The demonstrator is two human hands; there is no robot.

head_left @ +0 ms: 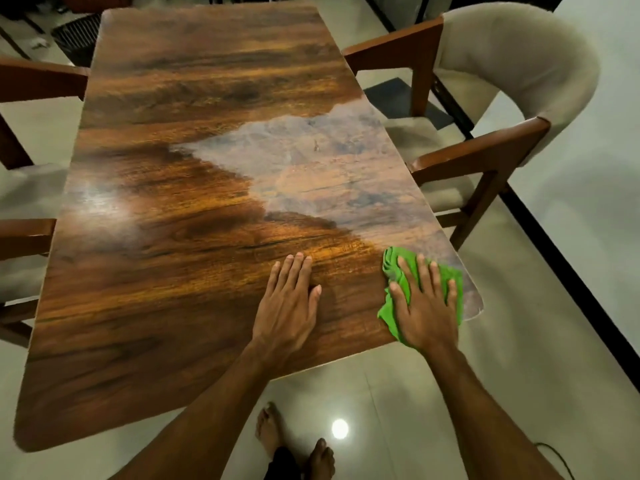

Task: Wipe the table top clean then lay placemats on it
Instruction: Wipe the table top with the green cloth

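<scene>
A long wooden table (180, 209) with dark grain fills the view. A dull, hazy patch (311, 161) covers its right side, from mid-table down to the near right corner. A crumpled green cloth (393, 263) lies on that near right corner. My right hand (424, 303) presses flat on the cloth with fingers spread and straight. To its left, my left hand (289, 299) rests palm down on the bare wood, fingers straight and together. No placemats are in view.
A cream upholstered chair with wooden arms (502, 81) stands at the table's right side. Wooden chair parts (31, 77) show along the left edge. A dark basket (74, 34) sits on the floor at the far left. My bare feet (294, 445) stand on glossy tile.
</scene>
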